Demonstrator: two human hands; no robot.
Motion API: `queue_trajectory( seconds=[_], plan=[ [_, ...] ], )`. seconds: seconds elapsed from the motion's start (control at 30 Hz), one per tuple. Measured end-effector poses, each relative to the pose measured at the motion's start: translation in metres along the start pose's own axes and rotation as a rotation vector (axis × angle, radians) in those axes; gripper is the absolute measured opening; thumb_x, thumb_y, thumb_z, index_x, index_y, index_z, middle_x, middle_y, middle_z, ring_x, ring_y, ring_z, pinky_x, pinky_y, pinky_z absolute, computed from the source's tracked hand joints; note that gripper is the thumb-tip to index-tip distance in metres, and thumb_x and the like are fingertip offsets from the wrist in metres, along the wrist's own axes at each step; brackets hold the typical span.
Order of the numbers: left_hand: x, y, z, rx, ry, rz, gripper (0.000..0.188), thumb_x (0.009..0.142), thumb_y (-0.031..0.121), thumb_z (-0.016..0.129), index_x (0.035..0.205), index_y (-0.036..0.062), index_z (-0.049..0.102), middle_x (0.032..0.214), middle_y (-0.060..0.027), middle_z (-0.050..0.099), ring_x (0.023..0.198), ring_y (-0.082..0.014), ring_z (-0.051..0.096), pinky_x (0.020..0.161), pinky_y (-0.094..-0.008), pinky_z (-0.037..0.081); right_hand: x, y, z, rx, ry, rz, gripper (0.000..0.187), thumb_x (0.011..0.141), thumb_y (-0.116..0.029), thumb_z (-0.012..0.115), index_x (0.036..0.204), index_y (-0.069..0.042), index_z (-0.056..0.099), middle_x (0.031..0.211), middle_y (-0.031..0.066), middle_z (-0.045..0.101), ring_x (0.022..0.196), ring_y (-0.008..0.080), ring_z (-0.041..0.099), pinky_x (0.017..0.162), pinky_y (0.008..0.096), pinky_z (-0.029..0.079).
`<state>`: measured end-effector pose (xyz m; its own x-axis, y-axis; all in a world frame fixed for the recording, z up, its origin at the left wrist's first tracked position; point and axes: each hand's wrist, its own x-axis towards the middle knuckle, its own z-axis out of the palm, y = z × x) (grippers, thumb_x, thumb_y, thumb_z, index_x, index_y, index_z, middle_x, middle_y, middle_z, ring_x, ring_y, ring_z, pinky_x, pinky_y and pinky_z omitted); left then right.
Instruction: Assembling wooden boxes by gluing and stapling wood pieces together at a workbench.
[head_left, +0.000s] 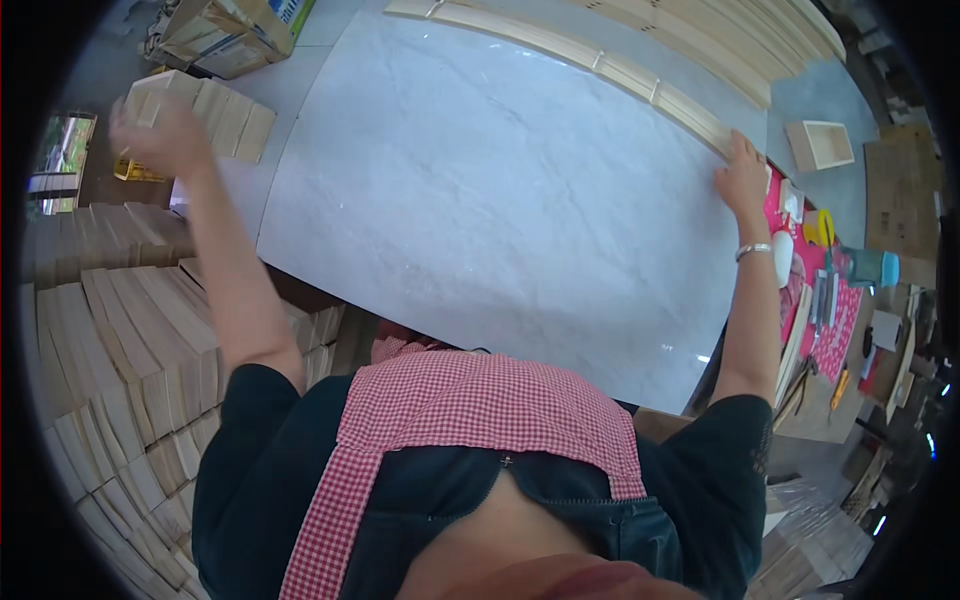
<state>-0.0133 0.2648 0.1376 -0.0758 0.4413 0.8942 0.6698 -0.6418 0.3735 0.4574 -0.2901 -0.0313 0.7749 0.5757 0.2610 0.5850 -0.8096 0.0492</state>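
My left hand is stretched out to the far left, smeared by motion, beside a row of pale wooden boxes or blocks. Whether it holds anything cannot be made out. At the right end of a long pale wooden strip, my right hand has its fingers over the tip, with the thumb on the near side. The strip lies along the far edge of a grey marbled tabletop and looks jointed from several lengths.
More long boards lie beyond the strip. An open wooden box sits at the far right, above a pink cloth with tools and a blue-lidded jar. Stacked wooden pieces fill the left side; a cardboard box stands behind.
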Motion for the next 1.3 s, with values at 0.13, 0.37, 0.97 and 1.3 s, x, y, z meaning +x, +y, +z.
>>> queue_trajectory(
  seconds=[0.13,0.37,0.97,1.3],
  plan=[
    [-0.102,0.094,0.051,-0.293,-0.313,0.527,0.063,0.074,0.002,0.069,0.135,0.0051,0.055,0.129,-0.0141,0.062,0.117,-0.0335,0.058,0.098,-0.0406,0.047,0.022,0.003,-0.013,-0.142,-0.126,-0.097,0.046,0.081,-0.006,0.063,0.126,-0.009,0.059,0.12,0.0167,0.063,0.112,0.0388,0.059,0.094,0.0467,0.052],
    [-0.151,0.071,0.179,-0.423,-0.637,0.723,0.061,0.084,0.003,0.057,0.144,0.0011,0.047,0.135,-0.028,0.056,0.116,-0.043,0.058,0.101,-0.0434,0.047,-0.003,0.001,-0.083,0.161,-0.228,-0.261,0.01,0.086,-0.005,0.062,0.095,-0.002,0.062,0.092,0.0147,0.064,0.084,0.035,0.062,0.078,0.0441,0.051],
    [-0.138,0.073,0.047,0.001,-1.454,0.445,0.022,0.082,0.012,0.065,0.103,0.0073,0.068,0.099,-0.0093,0.074,0.078,-0.0337,0.064,0.076,-0.0417,0.053,-0.141,-0.094,-0.13,0.215,-0.273,0.021,0.029,0.093,-0.014,0.057,0.121,-0.006,0.058,0.071,0.0168,0.064,0.064,0.036,0.065,0.062,0.0441,0.051],
    [-0.197,0.078,-0.031,-0.545,-1.498,-0.189,0.063,0.086,0.019,0.074,0.141,0.0071,0.048,0.136,-0.0152,0.058,0.08,-0.0233,0.062,0.074,-0.0323,0.054,-0.2,-0.176,-0.111,1.027,-0.392,-0.062,0.031,0.088,-0.001,0.06,0.118,-0.001,0.066,0.075,0.011,0.059,0.059,0.0226,0.053,0.062,0.0349,0.051]
  ],
)
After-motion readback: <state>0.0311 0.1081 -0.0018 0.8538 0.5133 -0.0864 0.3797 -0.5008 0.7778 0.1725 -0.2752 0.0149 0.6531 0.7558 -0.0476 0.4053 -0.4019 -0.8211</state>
